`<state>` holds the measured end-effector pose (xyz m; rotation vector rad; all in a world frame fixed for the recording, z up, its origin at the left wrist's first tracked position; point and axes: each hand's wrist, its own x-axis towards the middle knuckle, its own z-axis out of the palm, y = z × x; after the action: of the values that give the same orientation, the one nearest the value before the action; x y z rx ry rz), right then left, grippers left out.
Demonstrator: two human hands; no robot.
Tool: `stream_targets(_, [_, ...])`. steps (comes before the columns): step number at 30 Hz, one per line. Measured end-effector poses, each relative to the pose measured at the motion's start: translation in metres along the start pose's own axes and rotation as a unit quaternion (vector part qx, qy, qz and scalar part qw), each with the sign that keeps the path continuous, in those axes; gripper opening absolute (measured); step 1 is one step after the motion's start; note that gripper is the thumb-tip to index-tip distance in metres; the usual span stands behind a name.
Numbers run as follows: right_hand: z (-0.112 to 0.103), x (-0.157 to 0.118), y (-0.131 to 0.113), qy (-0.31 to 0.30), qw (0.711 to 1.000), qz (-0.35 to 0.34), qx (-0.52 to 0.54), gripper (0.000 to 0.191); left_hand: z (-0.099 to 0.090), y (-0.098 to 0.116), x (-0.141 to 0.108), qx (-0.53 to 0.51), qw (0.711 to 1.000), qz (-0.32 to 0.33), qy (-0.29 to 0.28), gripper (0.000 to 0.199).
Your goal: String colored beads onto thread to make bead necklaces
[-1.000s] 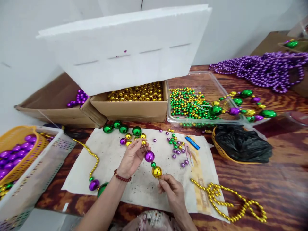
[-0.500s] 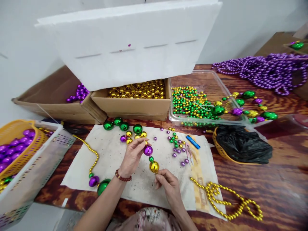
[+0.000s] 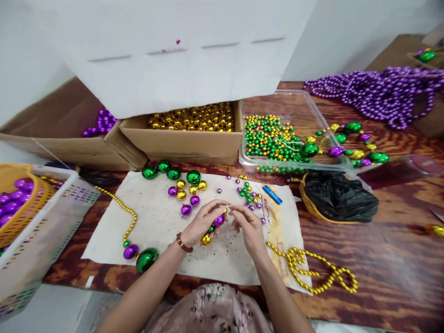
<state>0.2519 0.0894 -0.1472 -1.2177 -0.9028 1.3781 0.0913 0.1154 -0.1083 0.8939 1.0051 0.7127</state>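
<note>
Over the white cloth [image 3: 114, 222], my left hand [image 3: 203, 223] is closed on a short bead strand. A purple bead [image 3: 218, 220], a small green bead and a gold bead [image 3: 206, 239] hang below its fingers; a tiny gold bead [image 3: 225, 210] shows at the fingertips. My right hand [image 3: 248, 226] pinches close beside that upper end, its fingertips nearly meeting the left ones; whatever they grip is too small to make out. Left of the hands lies a strand with a large green bead [image 3: 147, 260] and a purple bead [image 3: 131, 251].
Loose green beads [image 3: 173, 173] and small beads [image 3: 247, 194] lie on the cloth near a blue tool [image 3: 272, 194]. A gold bead chain [image 3: 324, 277] rests at right. Behind stand a carton [image 3: 183, 145] of gold beads and a clear tray [image 3: 294, 162]; a basket [image 3: 65, 222] is left.
My right hand has moved up from the gold bead to the strand's other end, beside my left fingertips. The strand now hangs down to the left, and the view has shifted slightly.
</note>
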Motion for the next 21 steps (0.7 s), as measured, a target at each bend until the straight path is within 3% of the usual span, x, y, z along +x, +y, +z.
stream_targets(5, [0.011,0.009,0.000,-0.001,0.997,0.008,0.080,0.022,0.000,0.001,0.000,0.059,0.996,-0.034,-0.055,0.050])
stream_targets(10, [-0.003,0.018,-0.007,0.139,0.982,-0.032,0.127,0.030,-0.006,-0.008,0.004,0.105,0.992,-0.023,-0.073,0.040])
stream_targets(12, [-0.011,0.022,-0.008,0.166,0.972,-0.024,0.163,0.036,-0.008,-0.013,0.006,0.098,0.992,-0.031,-0.074,0.038])
stream_targets(16, [-0.009,0.014,-0.002,0.056,0.990,0.037,0.124,0.033,-0.008,-0.013,0.007,0.055,0.995,-0.046,-0.075,0.037])
stream_targets(18, [-0.001,0.007,0.001,0.011,0.995,0.030,0.092,0.026,-0.007,-0.006,0.007,0.058,0.994,-0.040,-0.081,0.036])
stream_targets(21, [0.006,0.004,-0.003,0.030,0.994,-0.022,0.100,0.022,-0.005,0.010,0.004,0.078,0.992,-0.023,-0.099,0.036])
